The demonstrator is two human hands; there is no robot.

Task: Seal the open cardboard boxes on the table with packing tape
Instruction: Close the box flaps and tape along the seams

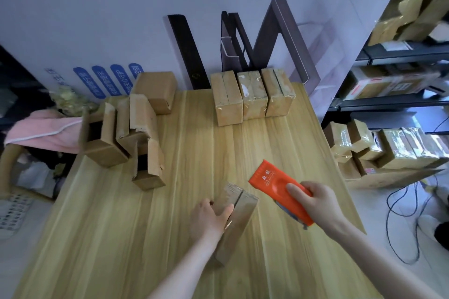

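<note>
A small cardboard box (239,216) stands near the front of the wooden table (194,143), its two top flaps folded down and meeting along a seam. My left hand (210,217) grips the box's left side, thumb on the top flap. My right hand (315,204) holds an orange tape dispenser (274,183) just right of the box, lifted off the table and apart from the box. Three taped boxes (252,96) stand in a row at the back. Several open boxes (131,138) with raised flaps cluster at the left.
A closed box (156,91) leans at the back left. A large white printed board (170,19) stands behind the table. A pink cloth (46,131) lies off the left edge. Shelves and wrapped parcels (388,148) fill the right; cables trail on the floor.
</note>
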